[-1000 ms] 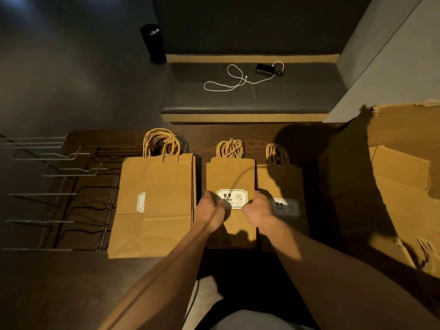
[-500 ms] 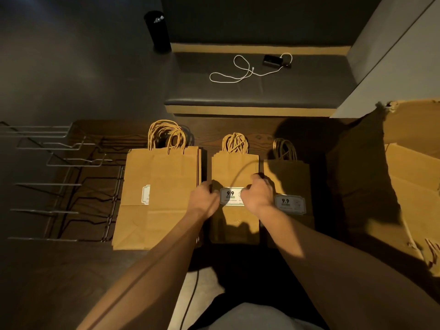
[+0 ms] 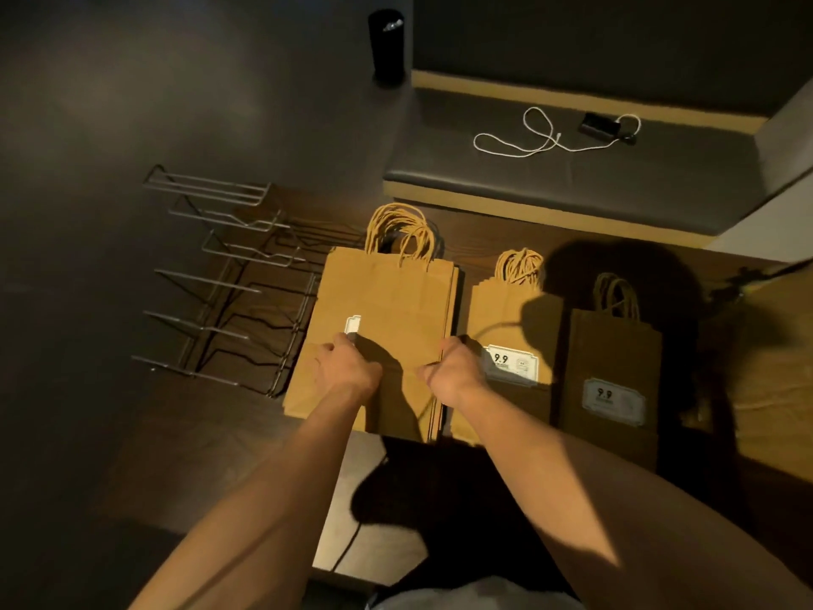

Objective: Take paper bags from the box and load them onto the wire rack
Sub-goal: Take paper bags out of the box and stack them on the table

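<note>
Three stacks of flat paper bags on a dark wood surface, both hands at the largest stack.

Left of frame: empty wire rack [image 3: 228,279], tilted prongs, just beside the large bag stack [image 3: 387,328]. Centre: left hand [image 3: 347,372] laid on that stack's left side near a white label, fingers bent over the paper; whether it grasps cannot be told. Right hand [image 3: 453,367] curled around the stack's right edge, grasping it. Right of centre: medium bag stack [image 3: 510,328], labelled 9.9, partly under a shadow; small bag stack [image 3: 616,372], fully shaded. Far right edge: cardboard box [image 3: 774,345], mostly out of frame. Upper frame: black cylinder [image 3: 387,46] on the dark floor; padded bench [image 3: 572,178] carrying a white cable [image 3: 541,138] and a small dark device [image 3: 598,125].
</note>
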Motion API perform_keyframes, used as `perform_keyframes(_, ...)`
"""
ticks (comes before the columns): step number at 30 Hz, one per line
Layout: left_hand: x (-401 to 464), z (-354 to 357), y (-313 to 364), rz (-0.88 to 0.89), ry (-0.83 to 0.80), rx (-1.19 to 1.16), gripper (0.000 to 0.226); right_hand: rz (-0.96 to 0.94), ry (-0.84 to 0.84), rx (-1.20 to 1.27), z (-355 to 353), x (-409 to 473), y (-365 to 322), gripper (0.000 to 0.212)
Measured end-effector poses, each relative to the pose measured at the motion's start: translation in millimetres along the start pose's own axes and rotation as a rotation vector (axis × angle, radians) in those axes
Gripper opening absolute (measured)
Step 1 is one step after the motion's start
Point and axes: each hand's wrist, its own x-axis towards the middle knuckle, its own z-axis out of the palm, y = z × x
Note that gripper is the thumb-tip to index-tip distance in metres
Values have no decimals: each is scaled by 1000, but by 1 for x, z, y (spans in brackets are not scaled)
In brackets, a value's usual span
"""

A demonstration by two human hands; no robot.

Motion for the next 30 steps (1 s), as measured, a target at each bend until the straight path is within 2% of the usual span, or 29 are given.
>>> perform_keyframes(3,2,0,-4,16,-11,-133,52,55,42,42,5,0,-5,57)
perform_keyframes(5,2,-1,-1,33,-30,-220,46,108,70,124,4,4,-5,54)
perform_keyframes(9,5,-4,5,36,-120,-431,35,130,70,240,-11,4,-3,18)
perform_keyframes(11,3,-7,12,89,-191,-505,25,98,106,323,-23,2,-2,8)
perform_keyframes(13,-1,-10,23,136,-211,-564,31,47,157,413,-37,-1,-3,14)
perform_keyframes(16,-10,-12,39,222,-100,-560,48,-100,227,579,-61,-7,-6,32)
perform_keyframes(17,-14,-12,44,278,-117,-581,52,-131,217,672,-67,-7,-7,35)
perform_keyframes(18,-17,-11,50,332,-202,-632,56,-148,157,771,-73,-11,-11,33)
perform_keyframes(20,-26,-6,63,346,-488,-748,66,-144,-74,875,-80,-15,-15,26)
perform_keyframes(22,-29,3,74,325,-643,-862,60,-117,-186,759,-82,-18,-15,38)
perform_keyframes(23,-30,7,79,314,-633,-894,44,-129,-175,712,-81,-17,-14,39)
perform_keyframes(25,-32,15,84,313,-548,-899,13,-185,-34,687,-83,-13,-4,26)
perform_keyframes(26,-34,18,86,307,-516,-880,13,-213,66,645,-87,-13,3,22)
perform_keyframes(27,-35,21,85,302,-513,-858,16,-229,158,597,-93,-12,10,30)
perform_keyframes(30,-39,33,91,261,-564,-803,27,-134,186,588,-112,-10,32,54)
